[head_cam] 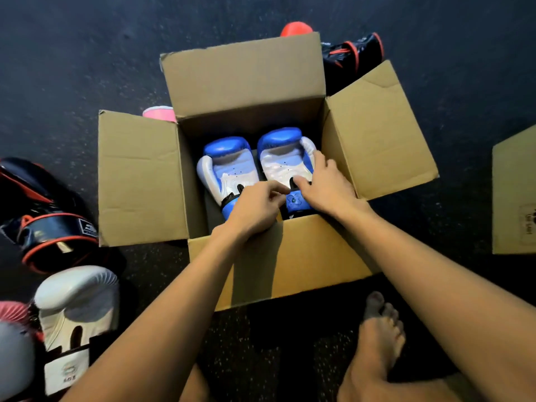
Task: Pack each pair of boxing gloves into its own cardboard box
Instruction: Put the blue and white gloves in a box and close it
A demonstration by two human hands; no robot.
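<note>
An open cardboard box (139, 175) stands on the dark floor with all its flaps spread out. Two blue and white boxing gloves lie palm up inside it, the left glove (229, 169) beside the right glove (285, 158). My right hand (324, 187) rests on the right glove, thumb at its wrist opening and fingers along its thumb side. My left hand (256, 206) reaches over the near flap, its curled fingers pinching at the blue wrist strap (294, 202) of that glove.
A black and red glove (43, 216) and a white glove (75, 303) lie at the left, beside a pink glove (11, 311). Another black and red glove (351, 58), a red object (295, 29) and a pink object (159, 113) lie behind the box. A second cardboard box (513, 198) sits right. My bare foot (377, 338) is near.
</note>
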